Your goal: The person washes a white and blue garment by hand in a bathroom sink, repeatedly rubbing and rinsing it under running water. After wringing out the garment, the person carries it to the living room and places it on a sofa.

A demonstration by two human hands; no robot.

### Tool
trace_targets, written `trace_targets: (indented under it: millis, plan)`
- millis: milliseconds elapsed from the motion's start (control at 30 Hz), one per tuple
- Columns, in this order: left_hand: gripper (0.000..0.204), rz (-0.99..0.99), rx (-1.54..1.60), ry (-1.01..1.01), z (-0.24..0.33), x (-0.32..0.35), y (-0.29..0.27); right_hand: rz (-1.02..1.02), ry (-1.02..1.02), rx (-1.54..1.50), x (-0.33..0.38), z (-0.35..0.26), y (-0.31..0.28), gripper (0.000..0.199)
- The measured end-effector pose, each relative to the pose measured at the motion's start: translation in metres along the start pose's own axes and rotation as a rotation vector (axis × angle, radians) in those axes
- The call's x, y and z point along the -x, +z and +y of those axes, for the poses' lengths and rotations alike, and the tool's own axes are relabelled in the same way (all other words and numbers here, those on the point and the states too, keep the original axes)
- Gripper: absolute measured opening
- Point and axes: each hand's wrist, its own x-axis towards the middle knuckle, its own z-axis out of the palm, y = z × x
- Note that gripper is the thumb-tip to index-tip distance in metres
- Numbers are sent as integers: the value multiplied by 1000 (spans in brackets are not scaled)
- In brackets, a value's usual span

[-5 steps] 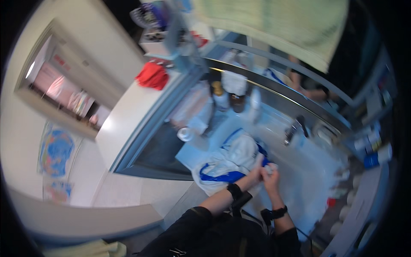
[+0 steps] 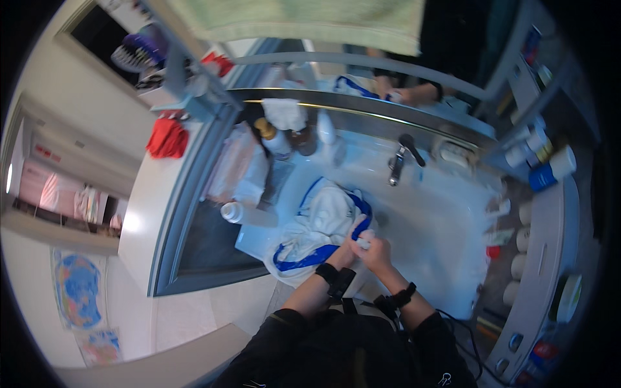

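A wet white garment with blue trim lies heaped over the left side of the washbasin. My left hand is closed at the garment's right edge, where the blue band runs up to its fingers. Pressed against it, my right hand is curled into a fist. A small white lump shows between the two hands; whether it is bunched cloth or something else, I cannot tell. Dark straps sit round both wrists.
Behind the basin stands a black-handled faucet. Several bottles, one a white squeeze bottle, line the back left rim. A white-capped bottle stands left of the garment. Crowded shelves border the right; a mirror spans the back.
My view has turned, so the basin and hands sit further left in the picture. Both hands stay together at the garment's edge, with no clear change of hold.
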Motion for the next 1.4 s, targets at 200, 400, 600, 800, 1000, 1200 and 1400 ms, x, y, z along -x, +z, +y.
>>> trace_targets:
  millis: [200,400,600,800,1000,1200,1400]
  plan:
    - [30,55,-99,-296,35,2,12,-28,217,287,-5,18,1,30]
    - [34,324,435,-762,35,-14,3,99,441,111,-4,56,-1,28]
    - [36,236,450,-722,58,14,-29,168,334,-315,1,54,-28,34]
    - [43,98,30,-477,109,20,-34,131,-63,-77,-9,-1,-39,31]
    - [31,201,521,-635,119,33,-45,-127,-477,28,-9,-56,-10,29]
    - [23,531,264,-593,99,70,-80,-184,-302,-124,14,-33,9,34]
    - [23,584,38,-377,105,94,-98,-430,65,283,10,32,24,35]
